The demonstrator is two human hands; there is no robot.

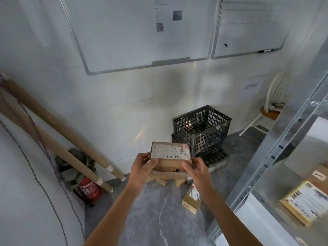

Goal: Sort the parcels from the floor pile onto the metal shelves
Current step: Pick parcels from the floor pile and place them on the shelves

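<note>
The left hand (142, 166) and right hand (195, 170) hold a brown cardboard parcel with white label (170, 156) above the grey floor (159, 210), fingers curled on its sides.

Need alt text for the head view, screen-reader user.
A left hand and right hand hold a labelled cardboard parcel above more parcels on the grey floor. Metal shelves bearing labelled boxes stand at right; a black crate sits by the wall.
</note>
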